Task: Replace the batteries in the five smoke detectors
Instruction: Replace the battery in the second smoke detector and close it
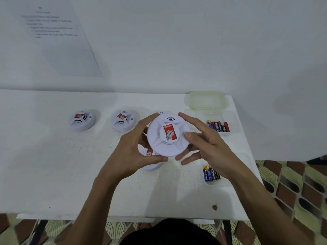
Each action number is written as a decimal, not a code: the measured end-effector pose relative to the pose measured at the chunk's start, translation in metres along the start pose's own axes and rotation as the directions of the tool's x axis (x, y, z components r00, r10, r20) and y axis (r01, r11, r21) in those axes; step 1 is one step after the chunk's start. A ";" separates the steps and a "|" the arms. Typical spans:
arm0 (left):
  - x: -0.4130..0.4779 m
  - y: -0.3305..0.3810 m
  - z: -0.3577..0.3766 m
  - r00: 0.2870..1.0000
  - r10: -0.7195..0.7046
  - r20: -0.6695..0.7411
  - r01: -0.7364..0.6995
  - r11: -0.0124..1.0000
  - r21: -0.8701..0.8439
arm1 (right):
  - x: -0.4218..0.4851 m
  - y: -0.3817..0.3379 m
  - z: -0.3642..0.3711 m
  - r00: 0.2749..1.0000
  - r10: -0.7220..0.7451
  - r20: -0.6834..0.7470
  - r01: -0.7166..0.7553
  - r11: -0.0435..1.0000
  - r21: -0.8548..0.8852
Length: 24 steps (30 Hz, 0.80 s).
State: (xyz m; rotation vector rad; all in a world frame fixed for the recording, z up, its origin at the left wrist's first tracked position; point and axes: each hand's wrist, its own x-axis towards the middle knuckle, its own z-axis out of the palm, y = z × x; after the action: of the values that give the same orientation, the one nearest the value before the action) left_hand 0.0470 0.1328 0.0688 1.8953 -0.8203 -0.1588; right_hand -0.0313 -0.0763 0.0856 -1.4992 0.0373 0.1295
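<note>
A white round smoke detector [168, 137] with a red label is lifted above the table between both hands. My left hand [134, 144] grips its left rim, thumb below and fingers on top. My right hand [205, 144] grips the right rim with the thumb on its face. Under it another detector [150, 163] lies on the table, partly hidden. Two more detectors [81, 120] [123, 120] sit further left. A third detector's edge [161, 113] shows behind the held one. Batteries [219, 126] lie in a clear tray at the right; more batteries [211, 173] lie in a nearer tray.
A white table [53, 165] stands against a white wall with a printed sheet [58, 38] taped on it. A pale lidded plastic box [206, 100] sits at the back right corner. The table's right edge borders a patterned tiled floor [292, 191].
</note>
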 end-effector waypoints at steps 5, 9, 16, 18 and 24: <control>0.001 0.003 0.003 0.998 -0.028 0.049 0.031 0.998 -0.057 | -0.001 0.001 -0.001 0.998 -0.031 -0.048 0.029 0.999 -0.029; 0.002 0.003 -0.001 0.992 -0.057 0.115 0.070 0.990 -0.119 | -0.002 0.005 -0.005 0.999 -0.035 -0.032 0.034 0.999 -0.028; 0.006 0.002 0.005 0.986 -0.089 0.138 0.113 0.977 -0.178 | 0.002 0.005 -0.007 0.995 -0.058 -0.083 0.055 0.998 -0.042; 0.008 0.001 0.006 0.986 -0.101 0.135 0.126 0.973 -0.195 | 0.003 0.005 -0.007 0.994 -0.063 -0.089 0.060 0.998 -0.035; 0.011 -0.004 0.006 0.983 -0.120 0.139 0.147 0.968 -0.202 | 0.007 0.005 -0.008 0.994 -0.053 -0.092 0.051 0.998 -0.025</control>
State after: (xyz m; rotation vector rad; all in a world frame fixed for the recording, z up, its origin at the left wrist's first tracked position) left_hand 0.0544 0.1229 0.0651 1.7512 -0.7278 -0.4365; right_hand -0.0249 -0.0837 0.0791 -1.5268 0.0720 0.0187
